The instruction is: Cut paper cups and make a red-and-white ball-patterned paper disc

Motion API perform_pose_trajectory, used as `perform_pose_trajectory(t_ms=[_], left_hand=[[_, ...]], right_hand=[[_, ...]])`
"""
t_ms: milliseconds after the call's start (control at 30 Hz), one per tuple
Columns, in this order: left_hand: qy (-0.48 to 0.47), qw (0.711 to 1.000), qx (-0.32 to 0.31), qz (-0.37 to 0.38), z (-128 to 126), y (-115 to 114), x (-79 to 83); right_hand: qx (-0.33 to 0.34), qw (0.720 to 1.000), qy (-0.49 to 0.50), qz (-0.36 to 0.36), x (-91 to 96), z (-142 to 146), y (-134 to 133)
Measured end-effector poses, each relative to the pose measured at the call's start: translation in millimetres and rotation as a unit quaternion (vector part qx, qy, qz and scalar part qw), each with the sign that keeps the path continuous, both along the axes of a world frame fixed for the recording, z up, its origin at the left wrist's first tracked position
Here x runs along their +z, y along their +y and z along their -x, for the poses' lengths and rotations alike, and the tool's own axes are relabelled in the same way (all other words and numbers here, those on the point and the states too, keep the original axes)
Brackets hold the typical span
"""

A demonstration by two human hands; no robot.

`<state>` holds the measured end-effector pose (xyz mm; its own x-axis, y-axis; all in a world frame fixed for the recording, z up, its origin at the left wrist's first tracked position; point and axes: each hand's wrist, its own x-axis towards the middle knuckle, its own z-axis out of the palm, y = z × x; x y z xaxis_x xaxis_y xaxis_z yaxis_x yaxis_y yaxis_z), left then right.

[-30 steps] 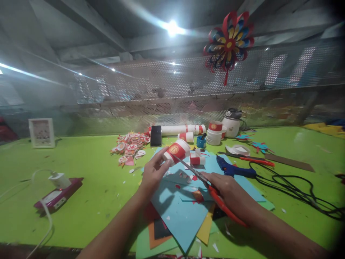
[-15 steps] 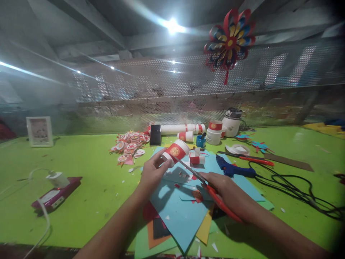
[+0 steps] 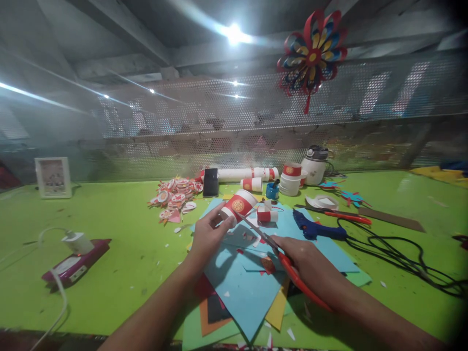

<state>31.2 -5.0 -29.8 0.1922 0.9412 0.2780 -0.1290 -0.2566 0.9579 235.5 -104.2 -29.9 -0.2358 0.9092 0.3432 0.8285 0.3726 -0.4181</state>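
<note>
A red and white paper cup [image 3: 239, 204] with a gold emblem lies tilted in my left hand [image 3: 212, 231], its fingers and thumb closed around the base end. My right hand [image 3: 305, 258] grips the red handles of a pair of scissors [image 3: 292, 273]. The blades point up and left, with their tips against the cup's side near the emblem; whether they cut into it I cannot tell. Below the hands are blue paper sheets [image 3: 243, 292] strewn with red and white scraps. A cut piece of cup [image 3: 267, 214] sits just right of the held cup.
Behind lie a phone [image 3: 211, 183], paper cups [image 3: 252, 184], a blue glue bottle [image 3: 272, 190] and a white jug [image 3: 313, 168]. To the right are a blue glue gun [image 3: 318, 230] and its black cord. Decorated paper discs [image 3: 177, 195] and a purple power strip [image 3: 78, 265] are left.
The scissors have shifted very slightly, with the red handles swinging a little lower right. The left hand and cup stay nearly where they were.
</note>
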Motion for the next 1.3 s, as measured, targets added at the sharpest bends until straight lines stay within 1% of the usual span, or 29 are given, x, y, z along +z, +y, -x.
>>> perform_pose_trajectory(t_ms=[100,200,267,333,500,567,867,1067,1133,1200,1300], left_hand=[[-0.057,0.997,-0.033,0.034,0,3,2.0],[-0.108,0.985,-0.083,0.106,3,5,5.8],[-0.107,0.977,-0.121,0.142,6,8,7.0],[-0.096,0.973,-0.145,0.15,8,9,6.4],[-0.081,0.985,-0.118,0.1,5,9,2.9],[-0.08,0.985,-0.121,0.092,3,7,2.5],[-0.09,0.984,-0.106,0.114,-2,4,1.1],[-0.109,0.975,-0.146,0.131,1,5,1.1],[-0.106,0.97,-0.162,0.144,3,7,-0.3],[-0.103,0.97,-0.168,0.142,4,8,-1.8],[-0.086,0.979,-0.144,0.118,3,8,-2.7]], right_hand=[[-0.001,1.0,-0.007,-0.009,-2.5,-1,1],[-0.017,0.999,-0.027,-0.014,-7.7,-2,2],[-0.027,0.999,-0.039,-0.017,-9.9,-2,2],[-0.032,0.998,-0.043,-0.013,-9.8,-1,2],[-0.021,1.0,-0.023,0.004,-4.5,1,1],[-0.02,1.0,-0.019,0.0,-4.3,1,1],[-0.034,0.998,-0.053,-0.019,-10.6,2,0],[-0.04,0.997,-0.065,-0.016,-11.1,-3,2],[-0.04,0.997,-0.063,-0.008,-10.6,-3,2],[-0.037,0.998,-0.055,0.005,-9.9,-3,3],[-0.027,0.999,-0.04,0.023,-8.6,-3,3]])
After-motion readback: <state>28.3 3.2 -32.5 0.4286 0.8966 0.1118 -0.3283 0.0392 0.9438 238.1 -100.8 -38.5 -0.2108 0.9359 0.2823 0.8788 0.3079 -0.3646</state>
